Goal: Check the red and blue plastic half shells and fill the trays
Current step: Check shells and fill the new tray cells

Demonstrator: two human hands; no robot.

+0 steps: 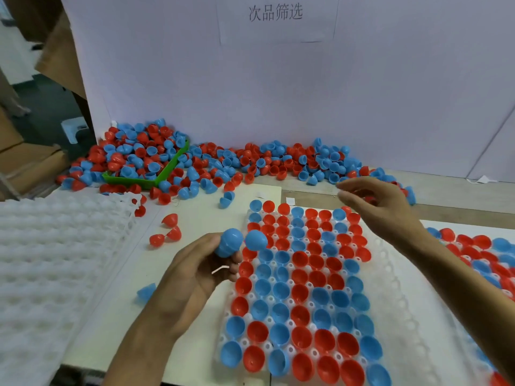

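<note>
1. Closest to me is the white tray right under the camera. Most of its cups already hold red and blue half shells sitting open side up, with bare cups along its right edge.
2. My left hand comes up from the bottom edge, forearm angled in toward the tray, palm turned to face me. The fingers are curled around a blue half shell, dome pointing up, just off the tray's left edge.
3. A second blue half shell sits right beside that one, touching or nearly so. I can't tell if the hand is holding it too or if it's loose.
4. My right hand reaches forward over the tray's far end, wrist bent, fingers loosely curved and pointing left toward the heap. Thumb and fingertips are apart and I can't see anything between them.
5. The loose heap of shells runs along the foot of the white back panel, spilling out of a green bin at the left.
6. A few stray red shells lie on the table between the bin and my left hand.
7. A stack of unfilled white trays is at the left; another filled tray pokes in at the right.
8. A paper sign with printed characters is stuck on the panel.
</note>
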